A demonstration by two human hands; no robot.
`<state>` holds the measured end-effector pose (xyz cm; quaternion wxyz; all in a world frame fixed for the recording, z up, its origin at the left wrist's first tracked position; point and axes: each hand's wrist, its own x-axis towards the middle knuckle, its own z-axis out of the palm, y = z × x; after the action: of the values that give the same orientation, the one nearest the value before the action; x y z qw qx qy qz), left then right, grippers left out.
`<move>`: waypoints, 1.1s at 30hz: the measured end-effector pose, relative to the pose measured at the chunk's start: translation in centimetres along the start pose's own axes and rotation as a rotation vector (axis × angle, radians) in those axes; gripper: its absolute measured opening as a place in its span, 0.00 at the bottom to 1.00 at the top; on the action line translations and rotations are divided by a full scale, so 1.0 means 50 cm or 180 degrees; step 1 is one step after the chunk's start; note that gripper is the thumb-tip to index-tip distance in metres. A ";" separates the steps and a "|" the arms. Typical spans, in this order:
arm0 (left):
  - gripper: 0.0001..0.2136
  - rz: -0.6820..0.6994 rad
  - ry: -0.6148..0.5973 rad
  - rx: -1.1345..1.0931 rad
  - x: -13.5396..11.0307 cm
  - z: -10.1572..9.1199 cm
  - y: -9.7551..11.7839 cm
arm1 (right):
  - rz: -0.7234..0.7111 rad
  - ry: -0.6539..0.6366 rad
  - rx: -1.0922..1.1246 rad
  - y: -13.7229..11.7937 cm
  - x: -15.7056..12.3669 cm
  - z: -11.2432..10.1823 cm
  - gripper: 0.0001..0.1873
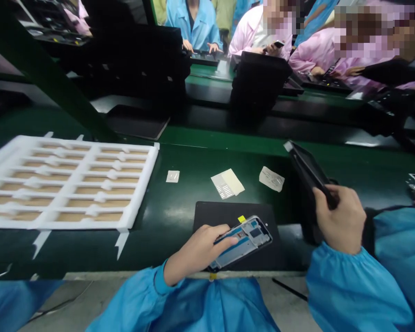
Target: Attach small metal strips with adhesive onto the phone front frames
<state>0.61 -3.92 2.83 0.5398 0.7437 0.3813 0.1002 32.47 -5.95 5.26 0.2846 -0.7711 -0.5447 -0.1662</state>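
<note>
My left hand [207,246] is closed on a phone frame [254,236], its thumb lying across the inner side. The frame is silvery grey with blue strips inside, and a yellow tab [241,219] sticks out at its upper edge. It is held tilted over a black mat [207,214]. On the right, my right hand [342,219] grips a thin black rectangular piece [309,163] with a pale tip at its far end. The piece is raised at a slant above a dark block-like object [307,216]; whether they touch I cannot tell.
A white foam tray [74,184] with slots lies left. Beyond the mat are a small white sticker sheet [173,176], a cream label sheet [228,183] and a crumpled backing sheet [271,179]. Black stacks [259,80] stand farther back. Several people sit across; a blue sleeve [404,240] is close at right.
</note>
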 end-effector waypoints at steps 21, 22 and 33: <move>0.16 0.0925 0.0417 0.1799 0.058 -0.007 -0.016 | -0.1900 -0.2510 0.1444 -0.207 0.106 0.250 0.09; 0.16 0.1033 0.0442 0.1716 0.066 -0.004 -0.017 | -0.1844 -0.2477 0.1460 -0.203 0.103 0.255 0.09; 0.23 0.0583 0.0337 0.1613 0.120 -0.014 -0.049 | -0.0955 -0.2000 0.1325 -0.196 0.199 0.399 0.21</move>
<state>3.24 0.96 -0.65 0.3045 0.8802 0.3531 0.0887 25.75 16.21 -2.18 0.2269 -0.6222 -0.7337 0.1518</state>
